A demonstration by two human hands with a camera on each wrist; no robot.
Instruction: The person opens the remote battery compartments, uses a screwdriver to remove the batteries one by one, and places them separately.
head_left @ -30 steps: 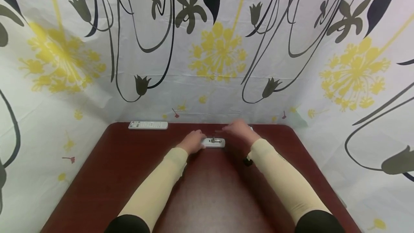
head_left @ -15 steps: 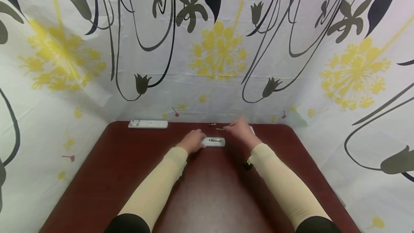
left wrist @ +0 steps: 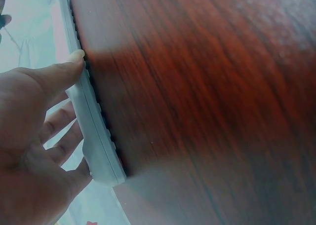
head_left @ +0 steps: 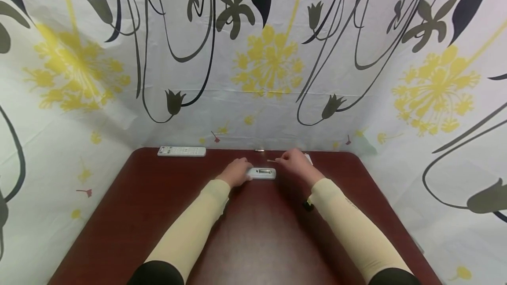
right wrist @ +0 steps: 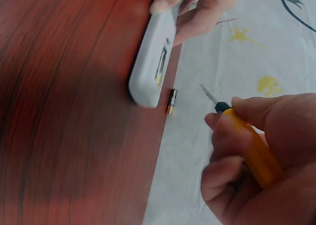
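A white remote control [head_left: 270,174] lies buttons down on the table, its battery compartment uncovered. One battery [right wrist: 160,69] shows inside that compartment in the right wrist view. My left hand [head_left: 236,172] holds the remote's left end, thumb on the near side and fingers on the far side. My right hand [head_left: 295,162] grips a screwdriver [right wrist: 254,156] by its yellow handle. Its thin metal tip points toward the remote, apart from it. A loose battery [right wrist: 171,101] lies beyond the remote, close to the table's back edge.
Another white remote control [head_left: 181,151] lies at the back left of the dark red wooden table [head_left: 253,232]. Partly hidden behind my right hand is a small white piece [head_left: 309,159]. A patterned cloth [head_left: 253,118] hangs around the back and sides.
A battery has come out of the remote's compartment and moved away to the table's back edge. My right hand with the screwdriver has shifted slightly; my left hand stays on the remote.
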